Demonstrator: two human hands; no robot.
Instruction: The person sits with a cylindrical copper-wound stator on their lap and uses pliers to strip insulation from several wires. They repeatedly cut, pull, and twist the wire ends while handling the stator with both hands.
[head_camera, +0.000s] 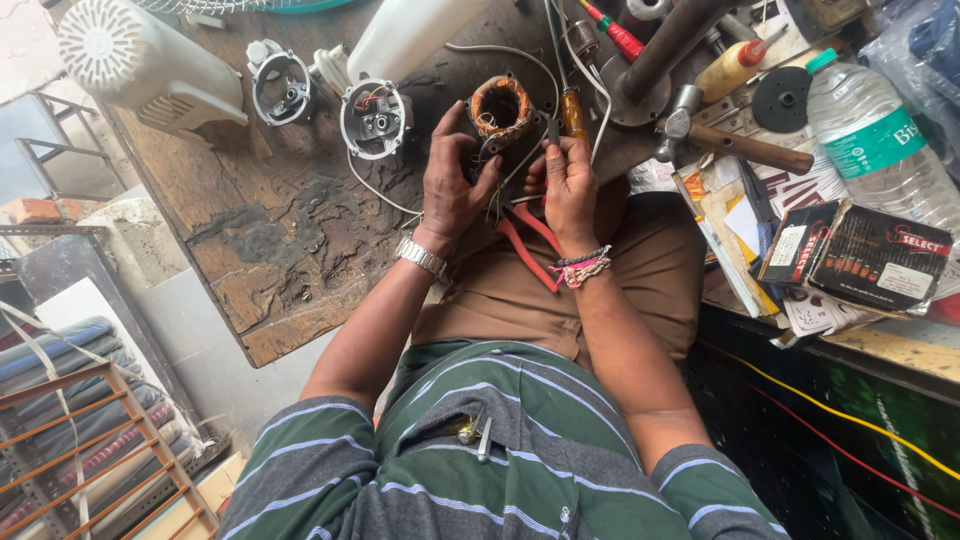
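Observation:
A motor stator with copper windings (502, 112) rests at the near edge of the worn wooden workbench (270, 230). My left hand (450, 180) grips its left side, a metal watch on the wrist. My right hand (568, 185) is closed on a red-handled plier (530, 240), whose jaws reach the thin wires at the stator's lower right. The red handles hang down over my brown trousers.
Two round motor end covers (375, 120) (282, 88) and a white fan housing (140, 65) lie left on the bench. A hammer (735, 140), screwdrivers (612, 30), a glue bottle (735, 62), a water bottle (875, 145) and a dark box (860, 255) crowd the right.

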